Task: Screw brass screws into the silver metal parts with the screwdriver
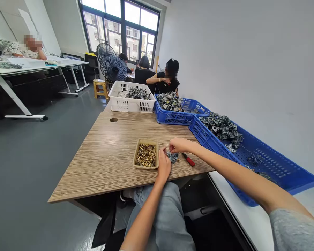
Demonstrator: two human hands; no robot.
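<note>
Head view: half-curled, the left hand [164,164] seems to steady the metal part [173,158]; the right hand [176,144] bunches its fingers over it, any hold hidden. Just left of the grip, probably for reach, sits the tub [146,167] of brass pieces [146,154]; rightward, a red-handled tool [189,160], then the blue crate [211,140], partly screened by forearm.

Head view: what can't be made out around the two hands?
All in the head view:
Grey metalwork: partly covered by the left hand and right hand; one piece or several, can't tell.
Right hand's grip: curled, hiding whether it pinches anything.
Brass pieces: too small and heaped to count; lower ones hidden by those on top.
Red-handled tool: tip too small to identify.
Grey sleeve: cut off by the frame's edge.
</note>
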